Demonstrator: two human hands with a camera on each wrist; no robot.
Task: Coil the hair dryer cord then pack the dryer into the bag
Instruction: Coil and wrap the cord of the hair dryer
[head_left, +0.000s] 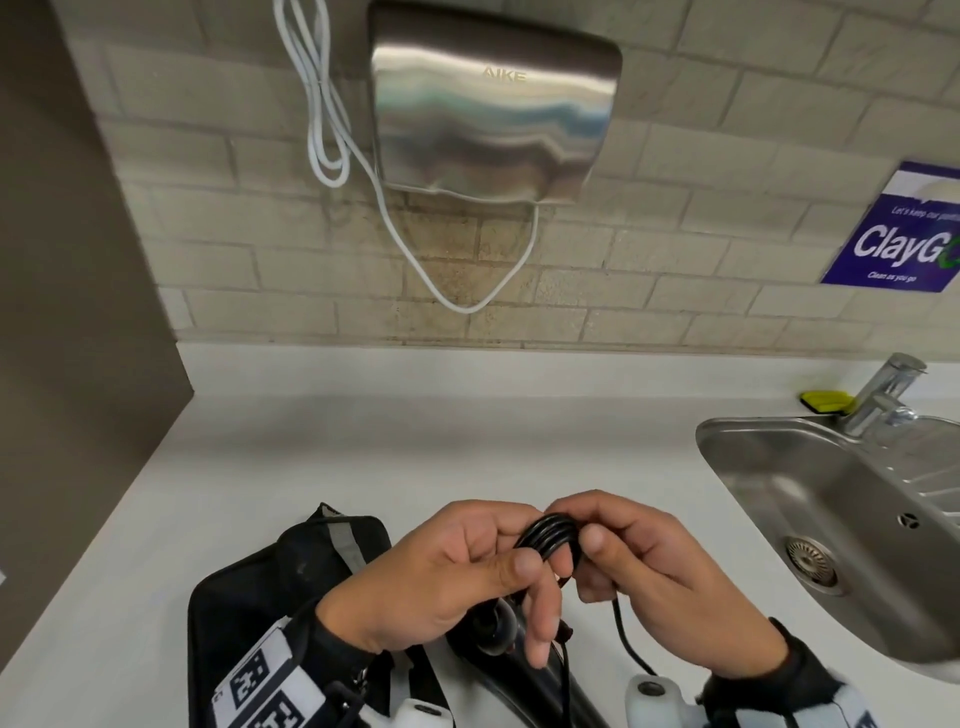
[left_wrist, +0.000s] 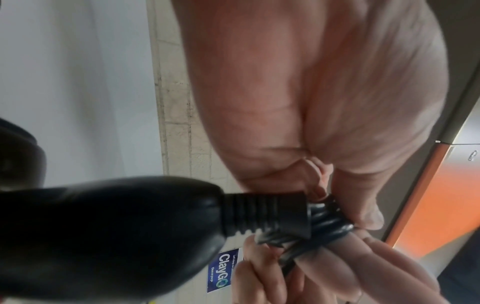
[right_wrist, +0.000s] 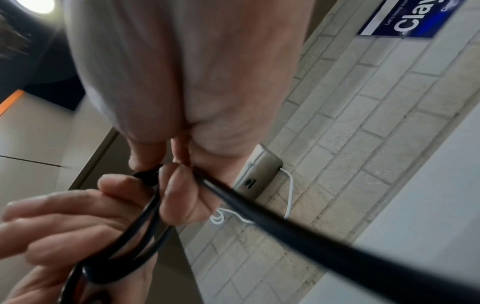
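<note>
Black, glossy and round in section, the cord (head_left: 549, 538) sat as a small stack of loops pinched between the curled fingers of the left hand (head_left: 441, 577) and the right hand (head_left: 660, 587), with 1 free strand trailing below the right fingers. The smooth dark hair dryer (head_left: 519, 654) lay under the hands, beside the soft black bag (head_left: 249, 597). Judging by this, each new turn should be laid flat against the last, kept even and untwisted.

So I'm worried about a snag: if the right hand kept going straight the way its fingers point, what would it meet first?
The right hand points left, pinching the cord. Just beyond the coil is the left hand, already touching it, so it would probably meet those fingers first.
</note>
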